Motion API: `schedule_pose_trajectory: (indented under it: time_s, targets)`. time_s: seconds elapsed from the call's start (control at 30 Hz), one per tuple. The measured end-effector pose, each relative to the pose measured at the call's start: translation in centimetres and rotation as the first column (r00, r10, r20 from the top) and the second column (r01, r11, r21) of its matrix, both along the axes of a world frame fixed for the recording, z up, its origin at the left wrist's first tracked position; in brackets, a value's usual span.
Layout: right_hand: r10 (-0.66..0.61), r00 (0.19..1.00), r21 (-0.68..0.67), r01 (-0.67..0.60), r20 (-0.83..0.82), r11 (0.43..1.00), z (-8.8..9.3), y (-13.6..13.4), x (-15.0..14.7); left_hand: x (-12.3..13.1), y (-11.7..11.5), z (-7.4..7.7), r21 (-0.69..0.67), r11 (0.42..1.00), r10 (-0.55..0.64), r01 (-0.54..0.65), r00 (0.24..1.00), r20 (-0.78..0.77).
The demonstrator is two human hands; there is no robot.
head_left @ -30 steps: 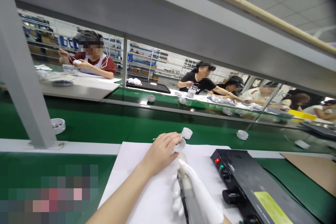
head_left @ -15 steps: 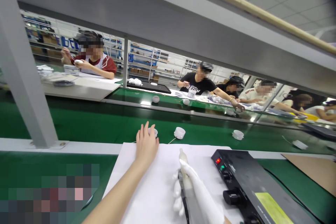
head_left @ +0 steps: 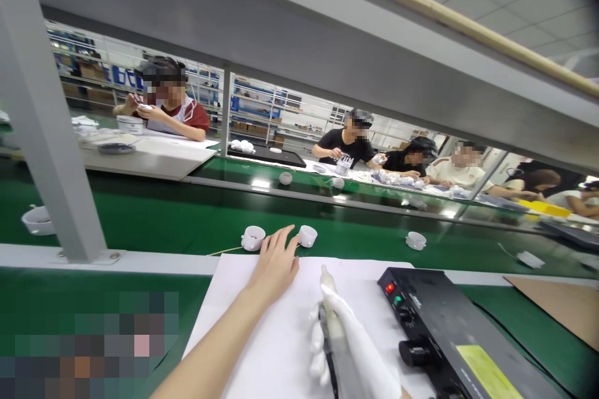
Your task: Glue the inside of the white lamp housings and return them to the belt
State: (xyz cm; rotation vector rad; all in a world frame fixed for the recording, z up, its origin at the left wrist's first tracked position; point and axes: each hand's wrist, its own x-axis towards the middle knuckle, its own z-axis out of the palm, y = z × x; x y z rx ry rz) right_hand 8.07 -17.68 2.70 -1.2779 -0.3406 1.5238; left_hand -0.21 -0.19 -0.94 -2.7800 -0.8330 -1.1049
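Note:
My bare left hand (head_left: 275, 265) reaches over the near edge of the green conveyor belt, fingers stretched and spread, holding nothing. Its fingertips are beside a small white round cup-like part (head_left: 307, 236); whether they touch it I cannot tell. Left of the fingers stands a similar white part (head_left: 253, 238) with a thin wire trailing from it. White-gloved, my right hand (head_left: 349, 336) is wrapped round a pale hand tool (head_left: 329, 283) with a tapered nose and a dark cord, above the white sheet (head_left: 243, 349).
A black control box (head_left: 449, 318) with a red switch and knobs sits right of the sheet. Another white part (head_left: 415, 240) is farther right on the belt (head_left: 365, 234). A grey post (head_left: 56, 137) rises at left, a beam (head_left: 299, 56) crosses above. Several co-workers sit opposite.
My left hand has moved right, away from the left white part, uncovering it. The parts on the near belt have shifted left, and another appears behind the post. My right hand stays put.

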Motion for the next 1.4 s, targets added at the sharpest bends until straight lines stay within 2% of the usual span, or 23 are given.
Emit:
schedule_pose_trajectory:
  time_s: [0.3,0.5,0.67,1.17,1.4]
  targets:
    - [-0.005,1.000,0.007,0.005,-0.017,1.000,0.0,-0.1,-0.1,0.1,0.5,-0.5,-0.070,0.997,0.036,-0.037,0.999,-0.025]
    - [-0.002,1.000,0.008,0.002,-0.028,1.000,-0.1,-0.2,0.0,0.2,0.4,-0.2,-0.203,0.969,0.125,-0.140,0.988,-0.087]
    - [-0.004,0.999,0.013,0.004,-0.036,1.000,-0.2,-0.2,0.1,0.1,0.6,0.2,-0.269,0.945,0.173,-0.187,0.982,-0.075]
    - [-0.002,0.999,0.028,0.003,-0.034,1.000,-0.2,-0.2,0.0,-0.1,0.5,0.5,-0.204,0.974,0.122,-0.100,0.988,0.099]
    - [-0.001,0.999,0.023,0.001,-0.032,1.000,-0.3,-0.2,0.0,0.1,-0.2,0.9,-0.106,0.994,0.000,0.021,0.982,0.190]
